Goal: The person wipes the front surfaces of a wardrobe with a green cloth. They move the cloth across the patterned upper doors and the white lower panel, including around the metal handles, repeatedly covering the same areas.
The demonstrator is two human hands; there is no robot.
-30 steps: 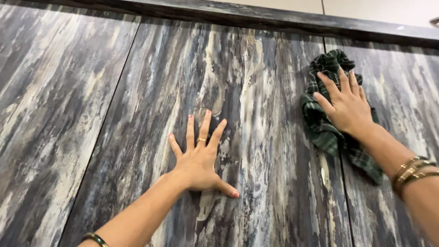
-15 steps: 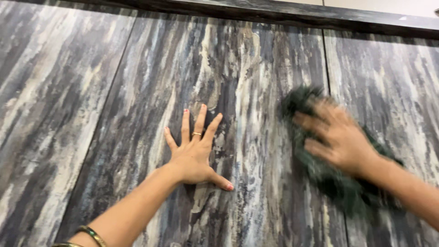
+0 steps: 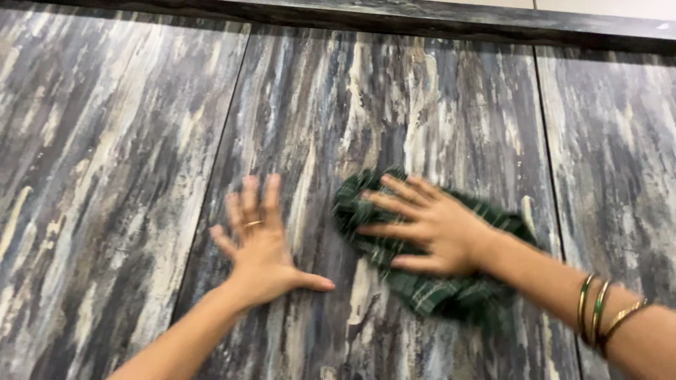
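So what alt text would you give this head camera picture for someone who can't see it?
A right hand presses a green checked cloth flat against a dark streaked wood-grain panel, while the left hand, wearing a ring, rests spread on the panel beside it. Bangles circle the right wrist.

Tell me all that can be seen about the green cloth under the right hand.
The cloth is dark green with thin pale stripes in a check pattern and looks like soft woven fabric. It is crumpled, not folded neatly, and lies pressed flat against the middle dark streaked panel. The right hand covers its centre with spread fingers; edges stick out beyond the fingertips and trail below the wrist. Its outline is blurred. The left hand rests beside it, not touching.
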